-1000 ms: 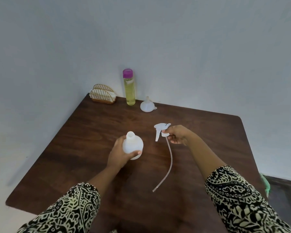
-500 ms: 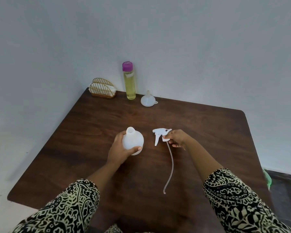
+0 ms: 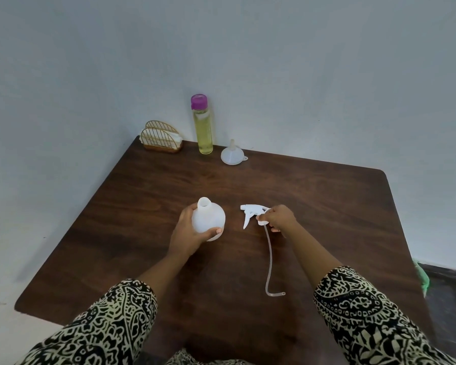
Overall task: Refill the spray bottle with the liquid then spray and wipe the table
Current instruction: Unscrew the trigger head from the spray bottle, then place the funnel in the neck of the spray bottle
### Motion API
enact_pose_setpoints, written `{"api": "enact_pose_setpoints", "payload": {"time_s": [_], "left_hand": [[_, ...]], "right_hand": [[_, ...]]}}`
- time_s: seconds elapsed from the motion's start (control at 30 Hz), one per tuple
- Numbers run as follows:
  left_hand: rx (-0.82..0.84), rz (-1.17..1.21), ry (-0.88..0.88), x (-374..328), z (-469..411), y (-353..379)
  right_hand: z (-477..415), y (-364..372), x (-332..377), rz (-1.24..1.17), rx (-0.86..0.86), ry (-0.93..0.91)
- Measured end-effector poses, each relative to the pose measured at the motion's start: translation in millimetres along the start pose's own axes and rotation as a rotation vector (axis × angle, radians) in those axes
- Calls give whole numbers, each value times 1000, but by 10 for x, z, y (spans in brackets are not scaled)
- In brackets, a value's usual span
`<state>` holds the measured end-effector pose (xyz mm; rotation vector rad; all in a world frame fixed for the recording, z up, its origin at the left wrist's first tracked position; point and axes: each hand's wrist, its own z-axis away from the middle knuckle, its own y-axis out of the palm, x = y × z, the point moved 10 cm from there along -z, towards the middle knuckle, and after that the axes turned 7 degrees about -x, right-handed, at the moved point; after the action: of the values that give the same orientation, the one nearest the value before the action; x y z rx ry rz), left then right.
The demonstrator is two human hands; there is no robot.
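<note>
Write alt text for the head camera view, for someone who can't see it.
Left hand grips an open white spray bottle on a dark wooden table; right hand holds its removed trigger head, tube trailing. Yellow liquid bottle, funnel and napkin holder stand behind.

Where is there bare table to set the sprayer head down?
Bare wood lies right of the right hand toward the table edge, and between the funnel and the hands. The back left corner is crowded.

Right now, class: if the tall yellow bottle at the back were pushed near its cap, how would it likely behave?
The tall yellow bottle is slim and upright on a narrow base, so it would probably tip rather than slide. It looks nearly full, so likely heavy for its size. Being round, it may roll once down.
</note>
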<state>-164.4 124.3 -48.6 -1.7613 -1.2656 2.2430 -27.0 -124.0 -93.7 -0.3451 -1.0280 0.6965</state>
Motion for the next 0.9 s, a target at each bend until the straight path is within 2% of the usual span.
{"api": "enact_pose_setpoints", "payload": {"time_s": [0.13,0.23,0.33,0.4,0.5,0.63,0.8,0.9], "left_hand": [[4,7,-4,1,-8,0],[13,-5,-15,2,-10,6],[17,-7,-13,-2,-15,6],[22,-10,-18,-7,-6,5],[32,23,-37,-27,1,31],[95,125,-60,-35,-27,88],[204,277,-94,29,-14,92],[76,504,-120,34,-222,-264]], "right_hand": [[27,-16,51,144,-5,-45],[86,-81,115,342,-17,-69],[190,-282,362,562,-181,-165],[277,-365,636,609,-280,-272],[339,-343,1093,503,-309,-441],[158,-95,1646,341,-184,-562],[-247,210,2118,177,-100,-511],[-464,303,2451,100,-122,-492]]}}
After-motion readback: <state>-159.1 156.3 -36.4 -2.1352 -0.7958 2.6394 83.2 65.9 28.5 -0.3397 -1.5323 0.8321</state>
